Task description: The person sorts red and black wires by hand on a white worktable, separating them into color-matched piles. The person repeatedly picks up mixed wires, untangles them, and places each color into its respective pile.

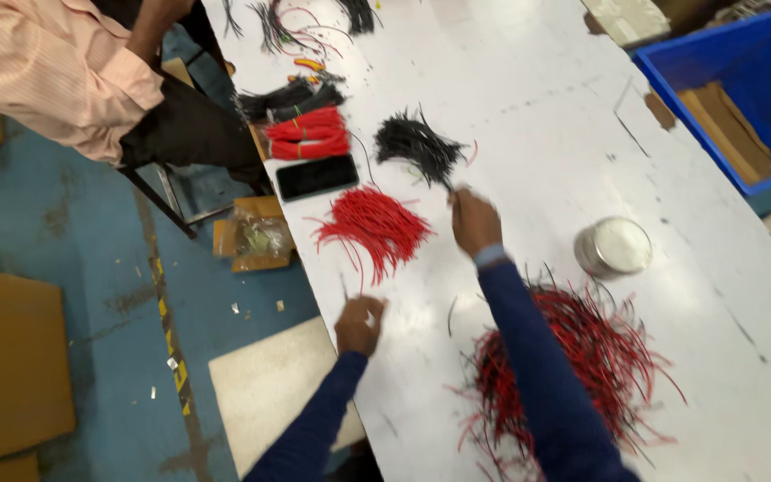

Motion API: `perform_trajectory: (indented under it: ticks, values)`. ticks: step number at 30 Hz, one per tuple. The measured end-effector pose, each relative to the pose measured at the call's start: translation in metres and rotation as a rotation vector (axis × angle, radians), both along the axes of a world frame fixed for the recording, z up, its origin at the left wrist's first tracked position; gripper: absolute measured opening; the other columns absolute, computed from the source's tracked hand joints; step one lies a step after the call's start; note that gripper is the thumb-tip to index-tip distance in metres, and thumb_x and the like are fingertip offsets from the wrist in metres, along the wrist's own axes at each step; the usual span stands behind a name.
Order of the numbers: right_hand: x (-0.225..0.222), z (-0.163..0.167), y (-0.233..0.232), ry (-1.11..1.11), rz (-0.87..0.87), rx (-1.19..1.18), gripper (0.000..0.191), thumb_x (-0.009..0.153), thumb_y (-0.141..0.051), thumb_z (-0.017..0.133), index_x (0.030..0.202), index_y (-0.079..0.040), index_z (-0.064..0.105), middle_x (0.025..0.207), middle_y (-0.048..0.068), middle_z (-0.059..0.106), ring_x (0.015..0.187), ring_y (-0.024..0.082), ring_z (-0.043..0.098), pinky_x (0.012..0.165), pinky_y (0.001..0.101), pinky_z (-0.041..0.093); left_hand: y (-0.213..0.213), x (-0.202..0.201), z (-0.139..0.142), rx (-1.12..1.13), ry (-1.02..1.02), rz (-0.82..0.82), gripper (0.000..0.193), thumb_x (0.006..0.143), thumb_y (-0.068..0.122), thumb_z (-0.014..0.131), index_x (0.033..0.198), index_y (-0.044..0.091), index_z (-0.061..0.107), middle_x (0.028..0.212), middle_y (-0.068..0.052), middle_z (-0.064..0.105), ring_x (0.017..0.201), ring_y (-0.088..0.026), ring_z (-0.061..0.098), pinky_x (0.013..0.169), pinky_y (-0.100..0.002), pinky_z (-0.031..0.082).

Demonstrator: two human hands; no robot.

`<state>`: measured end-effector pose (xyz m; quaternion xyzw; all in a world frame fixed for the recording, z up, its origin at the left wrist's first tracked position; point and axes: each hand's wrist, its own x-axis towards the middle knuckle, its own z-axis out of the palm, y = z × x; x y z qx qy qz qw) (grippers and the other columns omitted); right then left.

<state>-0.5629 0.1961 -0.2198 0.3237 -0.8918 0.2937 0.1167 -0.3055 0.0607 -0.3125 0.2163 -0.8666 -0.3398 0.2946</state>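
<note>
**Sorting wires by colour at the white desk**

Head view: the right hand (475,221), grip closed on a thin black wire, reaches toward the black wire pile (417,145). The left hand (360,325) rests curled at the desk (546,134) edge, its hold unclear. Red pile (372,228) lies between; the mixed heap (595,357) likely supplies the next careful pick

A long white table (528,98) carries loose red wires (372,228) near its middle, with a black wire pile (414,143) at one o'clock of them. A black phone (317,177) lies at eleven o'clock, beside bundled red wires (308,134). A round metal tin (613,246) sits at three o'clock, and a mixed red-and-black tangle (582,357) at five o'clock.
</note>
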Motion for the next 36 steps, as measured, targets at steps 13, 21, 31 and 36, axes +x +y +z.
perform_trajectory:
  ticks: [13, 21, 31, 36]
  values:
    - [-0.235, -0.031, -0.163, 0.026, -0.115, 0.533, 0.027, 0.098, -0.03, 0.071, 0.108, -0.005, 0.071, 0.117, 0.016, 0.066, 0.113, 0.034, 0.062, 0.085, 0.0476, 0.054, -0.043, -0.107, -0.007, 0.068, -0.047, -0.055, 0.029, 0.083, 0.019, 0.081, 0.066, 0.011, 0.059, 0.065, -0.001, 0.059, 0.066, -0.022, 0.058, 0.058, -0.037, 0.049]
    - [-0.204, -0.02, -0.161, -0.141, -0.062, 0.47, 0.045, 0.083, -0.034, 0.081, 0.123, -0.016, 0.068, 0.117, 0.009, 0.068, 0.116, 0.031, 0.06, 0.098, 0.0555, 0.043, -0.057, -0.069, 0.011, 0.097, -0.047, -0.056, 0.028, 0.083, 0.019, 0.08, 0.066, 0.011, 0.059, 0.065, 0.0, 0.06, 0.066, -0.021, 0.059, 0.058, -0.037, 0.05]
    - [-0.135, -0.034, -0.128, 0.087, -0.211, -0.203, 0.041, 0.093, -0.027, 0.078, 0.127, -0.007, 0.067, 0.124, 0.016, 0.069, 0.117, 0.031, 0.058, 0.1, 0.0485, 0.043, -0.071, -0.053, 0.012, 0.087, -0.075, -0.04, 0.029, 0.084, 0.021, 0.08, 0.066, 0.011, 0.06, 0.066, -0.001, 0.061, 0.067, -0.022, 0.06, 0.058, -0.038, 0.05]
    - [0.079, -0.04, -0.039, -0.312, -0.365, -0.437, 0.011, 0.099, -0.013, 0.067, 0.104, -0.007, 0.076, 0.074, 0.008, 0.072, 0.063, 0.017, 0.065, 0.058, 0.0296, 0.048, -0.073, -0.021, -0.014, 0.028, 0.0, -0.017, 0.028, 0.082, 0.026, 0.083, 0.067, 0.017, 0.061, 0.068, -0.001, 0.064, 0.068, -0.023, 0.063, 0.064, -0.039, 0.054]
